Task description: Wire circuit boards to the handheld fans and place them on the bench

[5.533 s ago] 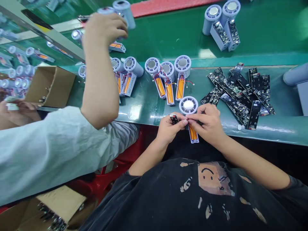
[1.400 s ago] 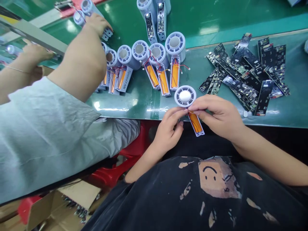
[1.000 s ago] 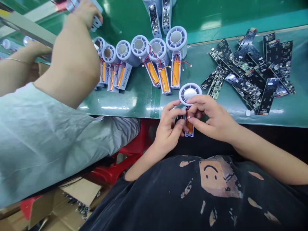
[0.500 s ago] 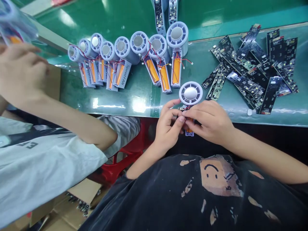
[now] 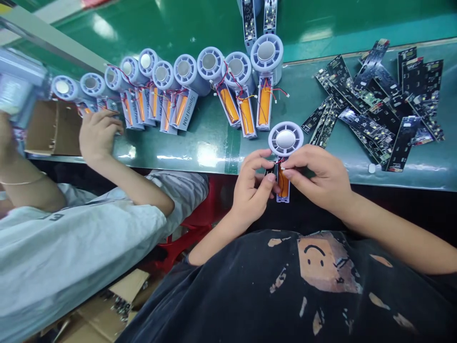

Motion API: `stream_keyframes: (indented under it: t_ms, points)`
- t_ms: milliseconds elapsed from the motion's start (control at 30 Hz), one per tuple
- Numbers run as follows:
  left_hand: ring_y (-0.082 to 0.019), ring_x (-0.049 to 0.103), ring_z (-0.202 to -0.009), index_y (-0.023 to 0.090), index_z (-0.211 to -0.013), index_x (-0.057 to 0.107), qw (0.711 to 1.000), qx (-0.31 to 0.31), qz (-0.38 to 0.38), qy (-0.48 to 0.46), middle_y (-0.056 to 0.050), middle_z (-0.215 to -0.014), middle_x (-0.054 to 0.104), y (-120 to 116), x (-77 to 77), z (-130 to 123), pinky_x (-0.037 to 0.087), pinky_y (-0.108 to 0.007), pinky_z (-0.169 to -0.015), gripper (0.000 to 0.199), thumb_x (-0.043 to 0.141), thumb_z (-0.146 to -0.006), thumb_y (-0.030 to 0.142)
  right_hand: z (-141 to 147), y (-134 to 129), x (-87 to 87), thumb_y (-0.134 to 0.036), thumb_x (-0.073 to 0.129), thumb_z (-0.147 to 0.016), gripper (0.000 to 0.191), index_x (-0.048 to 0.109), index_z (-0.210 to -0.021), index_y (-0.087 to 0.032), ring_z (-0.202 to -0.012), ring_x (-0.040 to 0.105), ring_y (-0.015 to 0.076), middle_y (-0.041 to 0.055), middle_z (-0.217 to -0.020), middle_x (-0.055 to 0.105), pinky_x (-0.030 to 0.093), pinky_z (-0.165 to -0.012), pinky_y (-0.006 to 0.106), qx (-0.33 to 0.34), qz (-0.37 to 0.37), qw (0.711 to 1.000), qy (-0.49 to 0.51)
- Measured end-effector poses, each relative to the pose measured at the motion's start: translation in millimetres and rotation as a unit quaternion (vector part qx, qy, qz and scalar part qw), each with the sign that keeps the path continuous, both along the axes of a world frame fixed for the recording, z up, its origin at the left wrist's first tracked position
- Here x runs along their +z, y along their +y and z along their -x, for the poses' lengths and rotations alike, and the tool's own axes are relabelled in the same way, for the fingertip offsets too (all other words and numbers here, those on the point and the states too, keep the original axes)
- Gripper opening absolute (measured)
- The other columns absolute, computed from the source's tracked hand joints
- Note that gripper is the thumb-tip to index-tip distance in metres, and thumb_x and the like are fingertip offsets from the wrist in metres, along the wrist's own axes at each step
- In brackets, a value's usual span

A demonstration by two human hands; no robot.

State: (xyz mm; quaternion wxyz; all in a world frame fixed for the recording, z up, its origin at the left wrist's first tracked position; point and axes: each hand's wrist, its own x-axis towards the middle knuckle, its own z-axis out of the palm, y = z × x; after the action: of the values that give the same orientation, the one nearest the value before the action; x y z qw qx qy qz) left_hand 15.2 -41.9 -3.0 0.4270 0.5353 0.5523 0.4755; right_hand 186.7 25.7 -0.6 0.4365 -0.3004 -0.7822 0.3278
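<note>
Left hand gripping black circuit board, right hand pinching wires — belt edge close

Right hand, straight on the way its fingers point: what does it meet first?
Most likely the left hand. The right hand points left, over the orange battery, and the left hand's fingers sit just beyond, around a small black part. Depth is unclear; they may already touch.

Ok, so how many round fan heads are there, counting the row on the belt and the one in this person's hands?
Fan heads in the row on the green belt: 10
Fan head held in the left hand and right hand: 1
Total: 11
</note>
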Motion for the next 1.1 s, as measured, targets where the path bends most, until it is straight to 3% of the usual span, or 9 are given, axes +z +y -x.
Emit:
stream_keyframes:
  t_ms: [167,267,333,500,667,867,967,1033,1100]
  points:
    - [-0.018,0.069,-0.094,0.021,-0.092,0.062,0.995,-0.009,-0.046,0.083,-0.009,-0.136,0.055,2.3,5.5,2.7,0.058,-0.026,-0.06,0.022,0.06,-0.096,0.043,3.7,-3.7,-3.5,-0.018,0.061,-0.093,0.009,0.066,-0.088,-0.023,-0.083,0.063,0.0168,-0.0003,-0.085,0.07,0.046,-0.077,0.033,-0.006,-0.041,0.999,-0.012]
    - [-0.025,0.063,-0.117,0.02,-0.086,0.063,0.99,-0.004,-0.067,0.121,-0.01,-0.132,0.058,3.9,7.9,3.4,0.061,-0.032,-0.071,0.023,0.059,-0.097,0.04,4.0,-6.2,-4.0,-0.019,0.06,-0.095,0.011,0.068,-0.088,-0.024,-0.083,0.063,0.0175,-0.0006,-0.086,0.071,0.044,-0.079,0.035,-0.02,-0.072,0.996,-0.04]
    - [-0.026,0.06,-0.123,0.02,-0.085,0.063,0.988,0.0,-0.073,0.135,-0.009,-0.132,0.058,4.6,8.7,3.4,0.061,-0.034,-0.076,0.023,0.058,-0.098,0.038,3.3,-7.2,-3.9,-0.02,0.061,-0.094,0.009,0.069,-0.091,-0.023,-0.085,0.063,0.0186,0.0007,-0.089,0.072,0.043,-0.08,0.036,-0.027,-0.078,0.996,-0.047]
    - [-0.022,0.064,-0.113,0.02,-0.089,0.064,0.988,0.008,-0.09,0.129,-0.007,-0.13,0.058,4.8,6.7,3.1,0.059,-0.026,-0.067,0.017,0.06,-0.097,0.033,2.0,-6.4,-3.2,-0.026,0.062,-0.094,0.01,0.07,-0.089,-0.022,-0.084,0.063,0.0194,0.0006,-0.086,0.071,0.042,-0.081,0.037,-0.021,-0.04,0.997,-0.057]
    - [-0.003,0.064,-0.064,0.024,-0.107,0.059,0.995,-0.007,-0.082,0.05,-0.005,-0.136,0.052,3.5,-1.5,1.3,0.053,-0.017,-0.049,0.011,0.059,-0.098,0.031,2.2,-3.6,-1.8,-0.024,0.063,-0.092,0.012,0.068,-0.081,-0.023,-0.079,0.063,0.0171,-0.0013,-0.081,0.069,0.043,-0.078,0.035,-0.054,-0.017,0.998,-0.024]
    - [-0.001,0.06,-0.057,0.031,-0.12,0.05,0.997,-0.001,-0.073,-0.025,-0.003,-0.128,0.051,3.3,-4.7,-1.3,0.051,-0.014,-0.044,0.022,0.058,-0.099,0.031,2.8,-3.9,-0.7,-0.022,0.063,-0.093,0.014,0.069,-0.081,-0.024,-0.081,0.063,0.0174,-0.0019,-0.084,0.071,0.04,-0.08,0.037,-0.083,-0.054,0.995,-0.033]
    - [-0.007,0.065,-0.074,0.024,-0.106,0.059,0.994,-0.013,-0.089,0.062,-0.004,-0.123,0.054,4.2,1.0,1.4,0.052,-0.016,-0.05,0.01,0.057,-0.099,0.031,2.4,-3.9,-1.3,-0.02,0.065,-0.093,0.014,0.068,-0.08,-0.024,-0.081,0.061,0.0168,-0.003,-0.083,0.071,0.038,-0.079,0.037,-0.065,-0.085,0.994,-0.033]
    - [-0.016,0.066,-0.097,0.02,-0.095,0.063,0.988,-0.02,-0.098,0.12,-0.007,-0.123,0.056,4.9,5.8,3.4,0.053,-0.018,-0.055,0.013,0.058,-0.099,0.032,1.6,-3.2,-1.9,-0.02,0.065,-0.094,0.014,0.069,-0.081,-0.025,-0.082,0.06,0.0169,-0.0037,-0.082,0.071,0.036,-0.08,0.038,-0.058,-0.107,0.992,-0.033]
    - [-0.02,0.063,-0.108,0.019,-0.09,0.064,0.984,-0.02,-0.102,0.147,-0.008,-0.124,0.057,5.6,9.3,4.7,0.054,-0.021,-0.059,0.016,0.059,-0.098,0.031,0.5,-2.4,-2.8,-0.022,0.065,-0.094,0.013,0.07,-0.084,-0.027,-0.083,0.059,0.0173,-0.0044,-0.083,0.071,0.035,-0.08,0.038,-0.058,-0.13,0.989,-0.034]
